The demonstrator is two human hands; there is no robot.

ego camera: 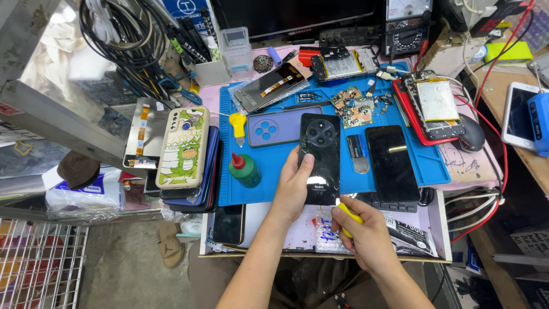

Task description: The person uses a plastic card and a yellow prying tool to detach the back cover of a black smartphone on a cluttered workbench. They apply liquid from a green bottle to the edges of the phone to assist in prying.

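Black phone lies back-up near the front edge of the blue work mat, round camera ring toward the far side. Left hand grasps it along its left long edge, thumb resting on the glossy back, fingers tucked under or beside the edge. Right hand is clenched around a yellow-handled tool, whose front end meets the phone's near right corner; the tip itself is hidden, so contact cannot be confirmed. Judgement: the phone is light, stiff and thin, with a slick back that will slide under a fingertip; likely brittle at the corners and around the camera ring. Best held by the two long edges, pressed flat to the mat, not by the back face. Surroundings crowd the piece: a second dark phone just beside it on the right, a purple phone back touching or nearly touching on the far left, a green squeeze bottle near the left hand, a yellow screwdriver beyond it. Loose circuit boards sit farther back. A stack of cased phones lines the mat's left edge.
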